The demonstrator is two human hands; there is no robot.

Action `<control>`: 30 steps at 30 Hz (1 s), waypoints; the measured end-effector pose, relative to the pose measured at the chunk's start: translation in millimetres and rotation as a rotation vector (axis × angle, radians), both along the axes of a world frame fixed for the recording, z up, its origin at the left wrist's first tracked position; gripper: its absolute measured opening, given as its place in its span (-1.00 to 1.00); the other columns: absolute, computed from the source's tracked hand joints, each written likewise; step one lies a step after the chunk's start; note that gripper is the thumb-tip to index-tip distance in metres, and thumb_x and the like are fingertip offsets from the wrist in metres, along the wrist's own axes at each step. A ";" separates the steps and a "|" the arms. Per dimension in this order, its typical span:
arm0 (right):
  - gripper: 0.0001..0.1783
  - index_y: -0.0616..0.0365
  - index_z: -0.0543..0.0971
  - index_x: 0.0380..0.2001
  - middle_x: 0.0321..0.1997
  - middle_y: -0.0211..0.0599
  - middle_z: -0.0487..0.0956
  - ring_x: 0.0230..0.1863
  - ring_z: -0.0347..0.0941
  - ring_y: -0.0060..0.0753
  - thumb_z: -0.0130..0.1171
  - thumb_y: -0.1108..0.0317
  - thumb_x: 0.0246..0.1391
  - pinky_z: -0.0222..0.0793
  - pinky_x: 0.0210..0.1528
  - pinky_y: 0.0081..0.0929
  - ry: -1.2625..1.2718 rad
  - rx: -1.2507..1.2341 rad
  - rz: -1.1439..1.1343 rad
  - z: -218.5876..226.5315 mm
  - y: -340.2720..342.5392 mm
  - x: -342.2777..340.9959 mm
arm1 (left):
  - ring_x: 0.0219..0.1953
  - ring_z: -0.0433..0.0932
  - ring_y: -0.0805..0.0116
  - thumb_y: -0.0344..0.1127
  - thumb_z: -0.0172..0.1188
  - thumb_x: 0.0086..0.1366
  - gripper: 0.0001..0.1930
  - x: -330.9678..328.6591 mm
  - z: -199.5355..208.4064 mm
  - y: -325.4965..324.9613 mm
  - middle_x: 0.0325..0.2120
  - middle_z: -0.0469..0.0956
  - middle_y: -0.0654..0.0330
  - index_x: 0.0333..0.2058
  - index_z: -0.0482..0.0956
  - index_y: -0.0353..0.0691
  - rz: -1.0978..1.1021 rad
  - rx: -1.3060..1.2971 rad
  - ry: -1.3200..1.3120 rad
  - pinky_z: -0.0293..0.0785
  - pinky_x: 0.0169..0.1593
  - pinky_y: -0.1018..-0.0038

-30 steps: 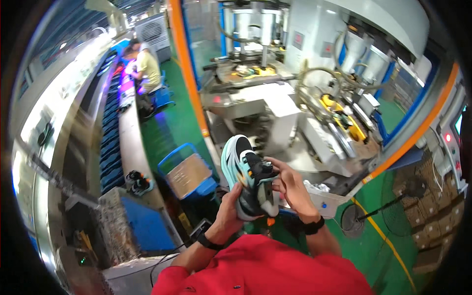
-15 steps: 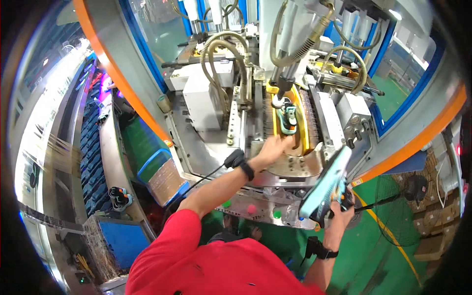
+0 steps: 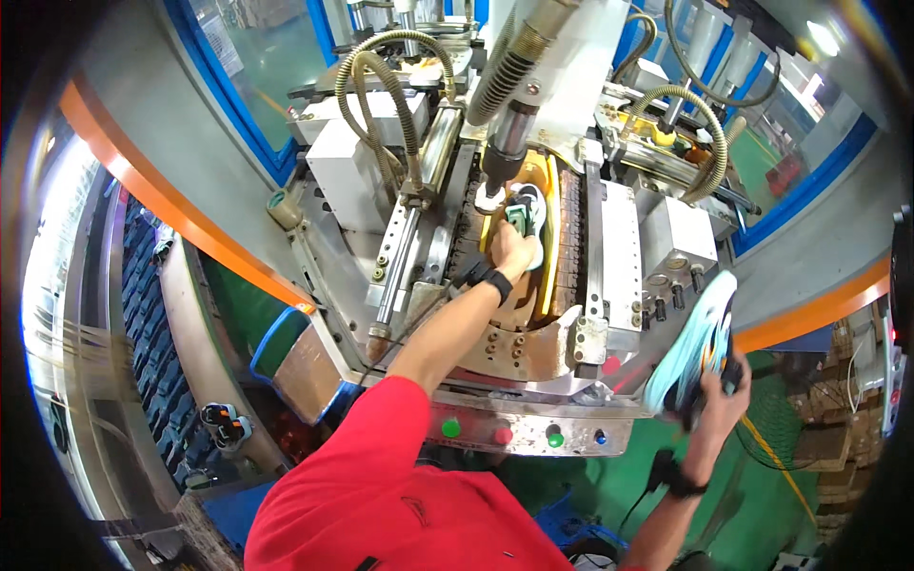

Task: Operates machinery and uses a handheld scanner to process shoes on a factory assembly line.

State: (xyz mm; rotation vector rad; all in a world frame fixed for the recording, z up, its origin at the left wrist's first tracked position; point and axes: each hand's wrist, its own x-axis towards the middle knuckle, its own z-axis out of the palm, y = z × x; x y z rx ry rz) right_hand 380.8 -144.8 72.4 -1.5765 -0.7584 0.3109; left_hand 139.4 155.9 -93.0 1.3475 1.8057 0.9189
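A metal machine bed (image 3: 519, 357) is set at the centre; a shoe (image 3: 536, 243) is placed in its yellow-edged channel (image 3: 552, 228), though how fully the bed is touched cannot be told. White box housings (image 3: 338, 190) are mounted to left and right. Toward the near left, a pale ledge (image 3: 190, 333) is occupied by another shoe (image 3: 226, 425). On the green floor (image 3: 533, 485), cardboard boxes (image 3: 826, 449) are stacked at the right.
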 end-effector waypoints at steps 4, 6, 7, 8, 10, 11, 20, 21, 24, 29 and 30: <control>-0.50 0.35 0.48 -0.06 -0.25 -0.30 0.57 -0.31 0.46 -0.54 0.28 0.46 -0.15 0.42 -0.21 -0.56 -0.145 -0.182 0.278 22.5 133.3 11.0 | -0.29 0.61 0.31 -0.36 0.33 0.10 -0.78 -74.2 66.1 -72.9 -0.35 0.62 0.09 -0.32 0.58 -0.37 -0.073 -0.357 -0.831 0.52 -0.29 0.39; -0.47 0.37 0.51 -0.16 -0.28 -0.15 0.59 -0.31 0.49 -0.42 0.36 0.32 -0.26 0.42 -0.23 -0.48 -0.361 -0.381 0.364 35.1 195.0 -13.4 | -0.31 0.60 0.38 -0.36 0.33 0.16 -0.76 -95.3 78.8 -119.4 -0.34 0.61 0.17 -0.23 0.58 -0.35 -0.186 -0.397 -1.049 0.54 -0.31 0.45; -0.44 0.37 0.53 -0.23 -0.34 -0.09 0.60 -0.28 0.51 -0.25 0.36 0.18 -0.29 0.41 -0.20 -0.38 -0.577 -0.558 0.353 42.9 219.3 -41.3 | -0.29 0.60 0.36 -0.36 0.32 0.19 -0.74 -114.3 81.1 -144.1 -0.31 0.61 0.17 -0.19 0.57 -0.36 -0.223 -0.363 -1.084 0.57 -0.28 0.43; -0.42 0.37 0.54 -0.26 -0.34 0.07 0.59 -0.20 0.52 -0.13 0.35 0.11 -0.30 0.40 -0.17 -0.32 -0.576 -0.618 0.383 37.4 241.3 -67.6 | -0.28 0.60 0.37 -0.36 0.31 0.20 -0.70 -133.1 101.4 -172.1 -0.28 0.60 0.18 -0.14 0.54 -0.38 -0.217 -0.396 -1.081 0.58 -0.22 0.43; -0.44 0.45 0.57 -0.33 -0.33 0.08 0.61 -0.29 0.54 -0.18 0.39 0.14 -0.32 0.42 -0.27 -0.27 -0.520 -0.706 0.592 2.8 296.8 -91.5 | -0.24 0.59 0.39 -0.36 0.30 0.21 -0.61 -166.1 133.7 -222.5 -0.21 0.58 0.19 -0.03 0.48 -0.41 -0.195 -0.382 -1.076 0.56 -0.12 0.44; -0.43 0.46 0.58 -0.31 -0.30 0.09 0.62 -0.30 0.57 -0.17 0.40 0.16 -0.32 0.44 -0.28 -0.28 -0.563 -0.742 0.644 -14.0 318.7 -117.5 | -0.22 0.58 0.40 -0.36 0.29 0.22 -0.56 -184.5 135.2 -244.1 -0.17 0.57 0.18 0.03 0.44 -0.42 -0.159 -0.335 -1.072 0.54 -0.08 0.46; -0.59 0.30 0.31 -0.18 -0.33 0.17 0.62 -0.27 0.60 0.19 0.15 0.28 -0.03 0.52 -0.19 -0.02 -0.830 -0.574 0.282 -167.1 356.0 -196.2 | -0.13 0.56 0.41 -0.42 0.27 0.17 -0.48 -265.6 153.2 -373.1 -0.13 0.55 0.14 0.09 0.37 -0.46 0.294 -0.181 -0.886 0.46 0.02 0.45; -0.57 0.30 0.31 -0.18 -0.33 0.18 0.62 -0.28 0.60 0.22 0.16 0.26 -0.02 0.53 -0.21 0.00 -0.840 -0.542 0.299 -170.3 355.3 -188.6 | -0.09 0.57 0.34 -0.42 0.27 0.17 -0.45 -264.5 153.1 -381.6 -0.08 0.55 0.10 0.11 0.34 -0.48 0.319 -0.122 -0.952 0.45 0.08 0.39; -0.36 0.39 0.30 0.03 -0.21 0.25 0.57 -0.16 0.53 0.23 0.24 0.24 -0.05 0.46 -0.10 -0.06 -0.960 -0.281 0.470 -119.6 288.1 -217.1 | -0.09 0.57 0.33 -0.40 0.23 0.22 -0.49 -251.1 139.4 -408.5 -0.07 0.53 0.11 0.11 0.34 -0.46 0.427 -0.030 -0.887 0.48 0.05 0.39; -0.88 0.17 0.59 -0.33 -0.32 -0.10 0.59 -0.26 0.56 -0.05 0.16 0.52 0.01 0.46 -0.19 -0.28 -0.590 0.036 1.046 -117.5 61.4 -287.0 | -0.13 0.58 0.39 -0.40 0.19 0.28 -0.54 -226.3 123.2 -444.2 -0.10 0.55 0.12 0.12 0.36 -0.42 0.534 -0.045 -0.954 0.54 -0.05 0.41; -0.89 0.16 0.58 -0.33 -0.34 -0.13 0.58 -0.27 0.56 -0.08 0.15 0.51 0.02 0.47 -0.21 -0.29 -0.607 0.084 1.142 -139.2 41.5 -297.1 | -0.14 0.59 0.40 -0.39 0.20 0.28 -0.54 -219.8 122.4 -450.2 -0.11 0.56 0.12 0.11 0.37 -0.42 0.554 -0.049 -0.973 0.55 -0.06 0.42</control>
